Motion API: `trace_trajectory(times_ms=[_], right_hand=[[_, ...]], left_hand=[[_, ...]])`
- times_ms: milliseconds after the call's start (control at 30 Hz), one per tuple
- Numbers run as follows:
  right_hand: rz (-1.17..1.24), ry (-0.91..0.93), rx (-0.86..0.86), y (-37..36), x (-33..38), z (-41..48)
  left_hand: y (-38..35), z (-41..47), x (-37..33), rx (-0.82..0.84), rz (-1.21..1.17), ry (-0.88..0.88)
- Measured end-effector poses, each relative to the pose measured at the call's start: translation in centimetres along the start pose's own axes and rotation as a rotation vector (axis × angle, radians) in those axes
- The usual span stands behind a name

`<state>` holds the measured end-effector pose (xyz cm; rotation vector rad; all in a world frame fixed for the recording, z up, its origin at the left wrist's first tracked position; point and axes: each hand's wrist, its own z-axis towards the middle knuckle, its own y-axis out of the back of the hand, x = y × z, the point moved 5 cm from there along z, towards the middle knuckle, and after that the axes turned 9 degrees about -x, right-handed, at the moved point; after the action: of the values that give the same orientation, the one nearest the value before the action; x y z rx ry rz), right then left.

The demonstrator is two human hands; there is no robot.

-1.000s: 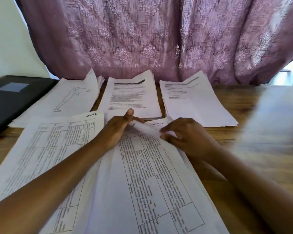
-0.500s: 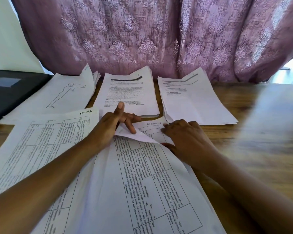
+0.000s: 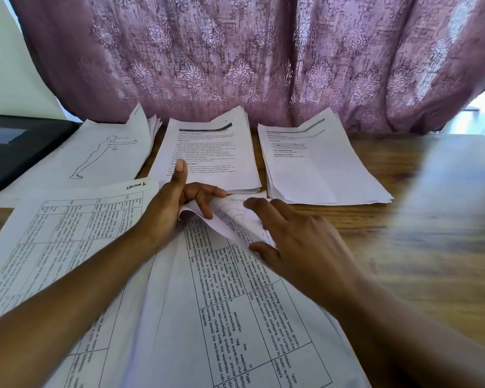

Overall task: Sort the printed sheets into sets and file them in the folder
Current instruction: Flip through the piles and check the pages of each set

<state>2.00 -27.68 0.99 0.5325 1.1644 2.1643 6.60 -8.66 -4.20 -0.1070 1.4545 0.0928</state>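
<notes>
L hand (image 3: pixel 168 211): fingers (image 3: pixel 205 205) on curled far corner of top sheet (image 3: pixel 235 317), thumb up. R hand (image 3: pixel 300 242) flat, fingers spread, same corner. 3 stacks (image 3: pixel 210 152) far on bench (image 3: pixel 403 247); black folder (image 3: pixel 17 155) far left.

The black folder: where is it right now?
In the head view, the black folder lies at the far left edge of the wooden table, right beside the paper stack topped by a figure drawing.

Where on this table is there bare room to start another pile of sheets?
The table is bare wood on its right, bordered by the right-hand text stack and the right hand. Left and centre are crowded: black folder, figure-drawing stack, gridded sheets, overlapping.
</notes>
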Motion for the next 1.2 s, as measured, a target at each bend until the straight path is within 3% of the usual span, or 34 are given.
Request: trace_trajectory(times_ms=[167,333,467,600,700,800,867,1067,1200], right_hand=[[-0.005,0.172,0.018,-1.1,1.2,-0.6],[0.009,-0.015,0.081,-0.6,-0.9,0.1],[0.162,-0.229,-0.049,1.3,-4.0,1.1],[0.197,-0.301,-0.036,1.8,-6.0,1.5],[0.166,-0.361,-0.203,3.1,-9.0,1.8],[0.113,-0.433,-0.368,4.3,-12.2,1.8],[0.063,-0.413,-0.488,5.0,-13.2,1.7],[-0.083,-0.247,-0.734,9.2,-11.7,4.1],[-0.213,-0.065,-0.829,12.7,-8.8,7.0]], left_hand=[[0.5,0.1,-0.1,-0.043,0.002,-0.040],[0.0,0.1,-0.6,-0.043,-0.073,-0.079],[0.1,0.2,-0.7,-0.090,-0.046,-0.103],[-1.0,-0.4,-0.7,-0.033,0.410,-0.131],[-1.2,-0.5,-0.3,0.014,0.685,-0.184],[-2.0,0.1,0.9,0.179,1.015,-0.338],[-2.5,0.2,1.5,0.265,1.172,-0.337],[-3.4,1.1,1.8,0.389,1.291,-0.166],[-4.0,1.4,0.6,0.410,1.395,-0.146]])
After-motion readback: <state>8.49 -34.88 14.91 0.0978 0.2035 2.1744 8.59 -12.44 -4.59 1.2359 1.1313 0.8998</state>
